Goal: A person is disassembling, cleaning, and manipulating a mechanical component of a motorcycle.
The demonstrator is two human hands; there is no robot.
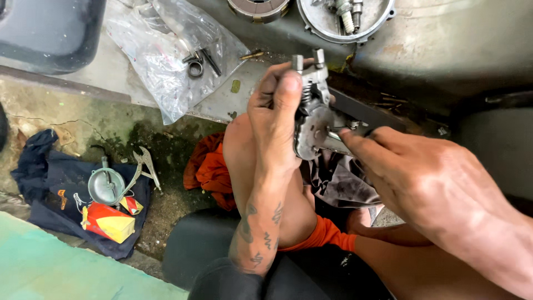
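Gripping a grey metal mechanical part (pixel 313 119) in front of my knees, my left hand (pixel 277 114) is closed around its left edge, thumb flat on the near face and fingers wrapped behind. My right hand (pixel 427 178) comes in from the right, its fingers pinched shut on a small piece (pixel 351 128) at the part's right side, though I cannot tell exactly what that piece is. The part looks to me heavy for its size, rigid cast metal, likely greasy and slippery, with a spring and studs that could snag, so I judge the flat body and solid edges the safest hold, not the spring. Its long axis stands roughly upright, the two studs pointing up and away from me, the rounded end down. Below my hands are my bent legs and an orange cloth (pixel 208 172). To my left on the floor lie a dark blue cloth (pixel 39 166) carrying a round metal cap (pixel 105 186), a red and yellow box (pixel 108 222) and pliers (pixel 143 166). Farther off sit a clear plastic bag (pixel 161 55) with small parts and a round metal cover (pixel 344 19).
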